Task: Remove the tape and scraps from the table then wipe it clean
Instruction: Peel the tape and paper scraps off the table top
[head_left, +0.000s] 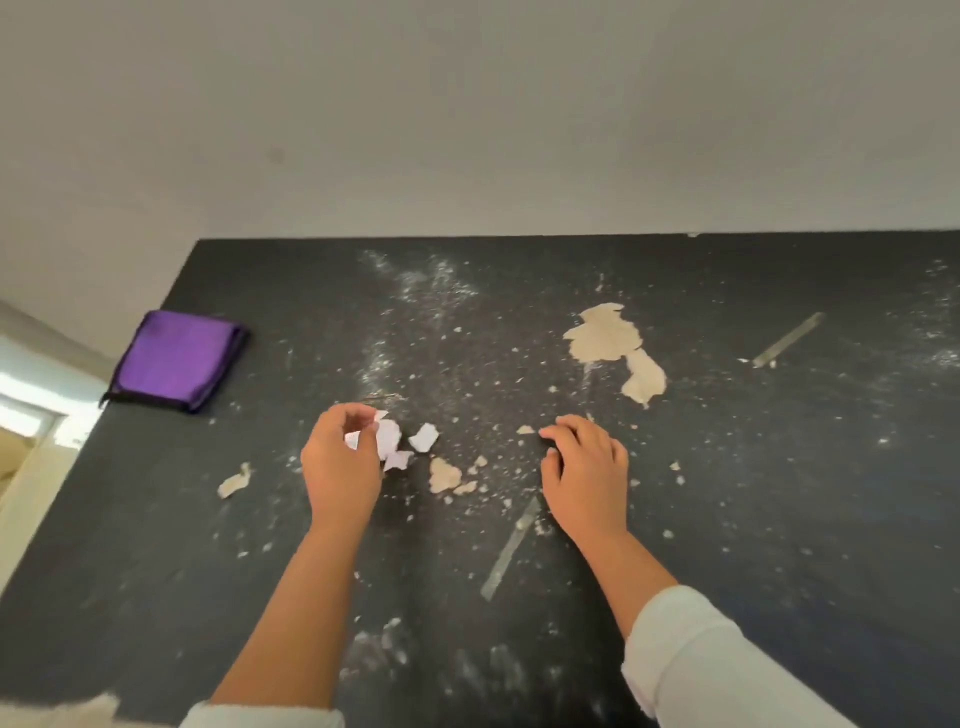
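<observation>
The dark table (779, 519) is dusted with white powder and crumbs. My left hand (340, 462) curls around white paper scraps (387, 436), with more white scraps (423, 436) lying just right of it. My right hand (584, 467) rests fingers-down on the table beside a small tan scrap (524, 429); its fingers are bent and nothing shows in them. A large tan dough-like patch (605, 332) lies farther back. One strip of tape (511, 548) lies between my forearms, and another tape strip (787, 340) is at the right rear.
A folded purple cloth (176, 361) sits at the table's left rear corner. Tan scraps lie at centre (444, 475) and at left (234, 480). A white wall (467, 130) runs behind the table. The table's left edge drops off to a pale floor.
</observation>
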